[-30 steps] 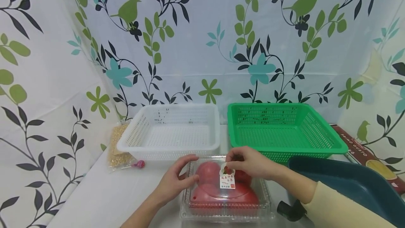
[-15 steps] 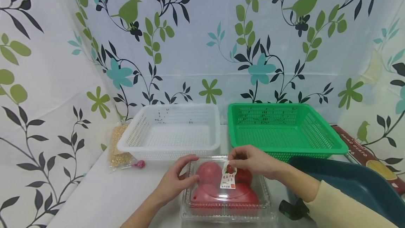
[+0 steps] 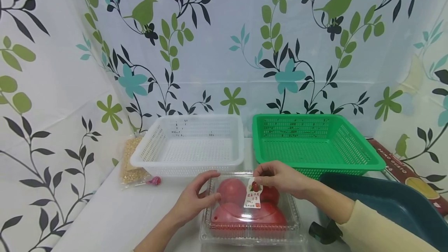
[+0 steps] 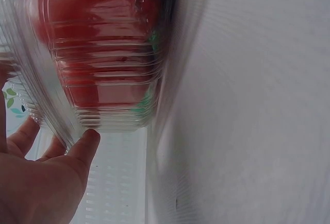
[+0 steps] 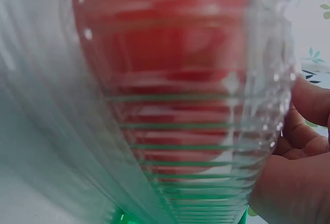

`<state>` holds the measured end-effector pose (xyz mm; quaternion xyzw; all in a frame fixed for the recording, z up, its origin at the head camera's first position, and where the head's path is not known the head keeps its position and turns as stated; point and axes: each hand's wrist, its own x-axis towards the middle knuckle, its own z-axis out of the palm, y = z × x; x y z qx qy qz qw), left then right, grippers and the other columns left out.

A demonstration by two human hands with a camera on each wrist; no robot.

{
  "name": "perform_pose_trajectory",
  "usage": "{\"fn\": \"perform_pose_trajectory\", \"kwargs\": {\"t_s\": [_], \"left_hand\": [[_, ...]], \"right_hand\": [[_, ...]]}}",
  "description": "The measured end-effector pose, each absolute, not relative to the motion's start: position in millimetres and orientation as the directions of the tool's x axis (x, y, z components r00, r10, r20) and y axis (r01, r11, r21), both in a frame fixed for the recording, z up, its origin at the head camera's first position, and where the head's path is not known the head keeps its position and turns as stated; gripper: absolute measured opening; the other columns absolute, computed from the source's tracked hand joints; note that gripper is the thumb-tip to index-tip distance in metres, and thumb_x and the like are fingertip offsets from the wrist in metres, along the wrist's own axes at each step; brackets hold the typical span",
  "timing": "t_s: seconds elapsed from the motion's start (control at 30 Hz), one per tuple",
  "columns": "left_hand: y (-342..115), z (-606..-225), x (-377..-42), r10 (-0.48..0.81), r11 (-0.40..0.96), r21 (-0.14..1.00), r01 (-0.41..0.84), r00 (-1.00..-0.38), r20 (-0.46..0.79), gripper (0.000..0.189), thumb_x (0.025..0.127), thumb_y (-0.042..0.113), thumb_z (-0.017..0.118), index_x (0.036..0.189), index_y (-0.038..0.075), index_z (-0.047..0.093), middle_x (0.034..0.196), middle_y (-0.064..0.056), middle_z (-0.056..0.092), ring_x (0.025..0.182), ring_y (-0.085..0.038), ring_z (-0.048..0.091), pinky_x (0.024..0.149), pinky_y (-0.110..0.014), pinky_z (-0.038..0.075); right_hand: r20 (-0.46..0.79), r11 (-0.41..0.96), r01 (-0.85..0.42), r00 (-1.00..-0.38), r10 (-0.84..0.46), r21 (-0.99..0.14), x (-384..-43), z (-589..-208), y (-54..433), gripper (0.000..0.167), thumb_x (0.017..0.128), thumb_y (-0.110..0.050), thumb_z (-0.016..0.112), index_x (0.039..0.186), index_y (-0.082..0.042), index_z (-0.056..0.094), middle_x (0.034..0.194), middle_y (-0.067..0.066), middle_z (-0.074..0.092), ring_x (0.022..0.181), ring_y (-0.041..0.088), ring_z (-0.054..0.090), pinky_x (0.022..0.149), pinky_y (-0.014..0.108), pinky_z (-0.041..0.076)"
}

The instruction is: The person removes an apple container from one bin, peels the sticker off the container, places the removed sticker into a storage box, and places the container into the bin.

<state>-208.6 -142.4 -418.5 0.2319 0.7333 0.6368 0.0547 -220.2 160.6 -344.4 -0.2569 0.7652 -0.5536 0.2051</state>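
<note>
1. The clear plastic box [image 3: 252, 239] sits on the white table [image 3: 105, 217], close to the person, in front of the white basket [image 3: 187, 165] and the green basket [image 3: 320, 165].
2. Its lid is down; the plastic is glossy, with bright glints, a curved line moulded into the top and a wide flat rim. The wrist views show close-set ribs along its walls.
3. Large, round red fruits [image 3: 229, 214] fill the inside, smooth and paler where the lid reflects light. In the left wrist view, patches of green show low beside them.
4. On the lid lies a white paper label [image 3: 252, 197], narrower at its middle, bearing a picture of red fruit, rows of red characters and a small red square at the lower right. It bends slightly to the right towards its top; the finer print is too small to read.
5. The right hand [image 3: 280, 180] pinches the label's upper end between thumb and forefinger.
6. The left hand [image 3: 193, 200] holds the box at its far left corner, thumb and forefinger spread well apart, other fingertips against the rim.
</note>
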Motion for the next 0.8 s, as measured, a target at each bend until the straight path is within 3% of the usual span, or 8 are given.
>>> {"fn": "perform_pose_trajectory", "kwargs": {"t_s": [0.8], "left_hand": [[-142.9, -417.8, -209.2, 0.409, 0.078, 0.958, 0.278, -0.885, 0.223, 0.057, 0.091, 0.010, 0.075, 0.142, 0.006, 0.052, 0.154, -0.020, 0.036, 0.147, -0.032, 0.025, 0.112, -0.038, 0.037]], "right_hand": [[-0.029, 0.241, -0.143, -0.805, -0.592, -0.960, -219.6, -348.1, 160.3, 0.011, 0.101, -0.010, 0.060, 0.099, 0.002, 0.061, 0.093, 0.010, 0.065, 0.089, 0.023, 0.062, 0.078, 0.030, 0.052]]}}
